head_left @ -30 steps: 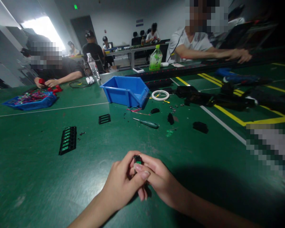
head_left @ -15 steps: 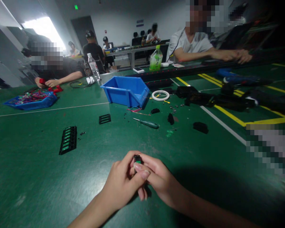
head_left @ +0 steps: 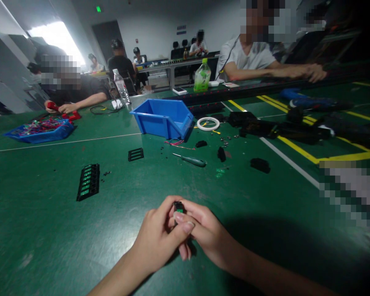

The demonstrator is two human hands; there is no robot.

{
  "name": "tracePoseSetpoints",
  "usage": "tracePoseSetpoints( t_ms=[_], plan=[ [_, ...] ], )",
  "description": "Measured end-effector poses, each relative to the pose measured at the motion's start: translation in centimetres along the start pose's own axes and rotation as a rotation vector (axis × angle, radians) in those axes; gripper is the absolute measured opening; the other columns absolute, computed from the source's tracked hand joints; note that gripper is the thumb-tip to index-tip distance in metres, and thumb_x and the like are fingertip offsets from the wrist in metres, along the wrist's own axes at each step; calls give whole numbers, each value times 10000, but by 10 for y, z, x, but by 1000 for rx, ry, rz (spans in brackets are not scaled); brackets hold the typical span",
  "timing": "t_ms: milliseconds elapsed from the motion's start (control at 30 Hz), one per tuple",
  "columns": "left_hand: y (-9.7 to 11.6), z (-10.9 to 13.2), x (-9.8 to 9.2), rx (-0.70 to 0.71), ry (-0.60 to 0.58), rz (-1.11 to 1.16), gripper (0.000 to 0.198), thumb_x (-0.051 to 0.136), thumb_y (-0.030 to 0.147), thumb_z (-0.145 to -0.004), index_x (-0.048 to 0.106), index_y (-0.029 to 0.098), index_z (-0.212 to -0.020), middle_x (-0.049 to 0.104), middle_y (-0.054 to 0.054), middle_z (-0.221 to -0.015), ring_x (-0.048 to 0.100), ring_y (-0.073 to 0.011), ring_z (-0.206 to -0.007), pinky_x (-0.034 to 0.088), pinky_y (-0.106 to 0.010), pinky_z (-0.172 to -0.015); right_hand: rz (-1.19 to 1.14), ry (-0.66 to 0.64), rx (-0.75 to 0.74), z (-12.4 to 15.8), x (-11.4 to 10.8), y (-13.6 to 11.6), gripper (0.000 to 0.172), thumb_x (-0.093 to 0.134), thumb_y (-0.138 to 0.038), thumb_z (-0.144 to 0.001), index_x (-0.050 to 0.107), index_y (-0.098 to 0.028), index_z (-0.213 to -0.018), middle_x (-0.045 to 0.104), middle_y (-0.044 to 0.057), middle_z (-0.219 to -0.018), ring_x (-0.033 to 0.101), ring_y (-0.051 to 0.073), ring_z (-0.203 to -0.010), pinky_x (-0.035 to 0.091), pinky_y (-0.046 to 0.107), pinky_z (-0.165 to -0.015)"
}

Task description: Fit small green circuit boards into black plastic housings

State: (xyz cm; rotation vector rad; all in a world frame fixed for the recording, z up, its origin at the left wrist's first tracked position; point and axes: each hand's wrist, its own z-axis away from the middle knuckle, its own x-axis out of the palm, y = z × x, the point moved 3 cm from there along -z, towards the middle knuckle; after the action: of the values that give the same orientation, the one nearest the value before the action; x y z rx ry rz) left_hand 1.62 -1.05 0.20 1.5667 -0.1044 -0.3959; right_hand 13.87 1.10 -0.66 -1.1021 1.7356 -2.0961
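Bare left hand and right hand

Thing: small black part; a green patch is seen on its upper face
Pose: held upright; only the top is shown, the rest is hidden by fingers
Place: pinched between left hand and right hand

Daylight is pouring through a window at left; a green sign is glowing above the dark door in the white wall.
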Motion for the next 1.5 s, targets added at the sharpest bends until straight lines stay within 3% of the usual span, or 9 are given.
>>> tracePoseSetpoints(
  t_ms=[1500],
  plan=[
    [-7,0,-1,-1,6,-26,428,563,496,-1012,525,187,-1306,688,25,-528,686,-157,-446,521,-203,-509,3,6,36,-1,2,-7,376,634,-497,-963,596,-123,-954,573,-21,-595,535,78,-448,401,161,-423]
  ],
)
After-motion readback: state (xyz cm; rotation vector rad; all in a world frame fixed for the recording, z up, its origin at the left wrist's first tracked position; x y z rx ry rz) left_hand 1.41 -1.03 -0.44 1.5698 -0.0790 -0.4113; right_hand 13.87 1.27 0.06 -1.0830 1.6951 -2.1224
